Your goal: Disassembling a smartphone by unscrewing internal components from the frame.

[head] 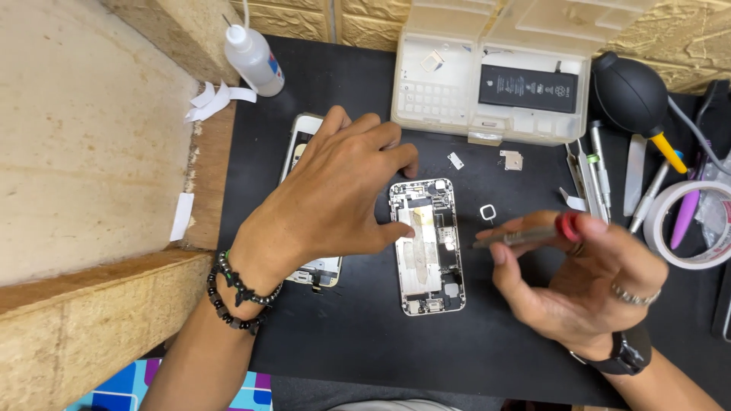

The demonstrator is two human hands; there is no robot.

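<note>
The opened phone, a rounded metal shell with bare shiny plates and small parts inside, lies flat on the matte black mat of the desk. The left hand rests spread, its thumb apparently touching the shell's edge. The right hand pinches a slim red-capped screwdriver just beside the phone's right edge.

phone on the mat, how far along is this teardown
Done: the phone body lies open, its screen set aside, a battery in the parts box, and small brackets out on the mat. In hand: left hand steadies the body; right hand holds a screwdriver. Left: boards inside remain.
</note>
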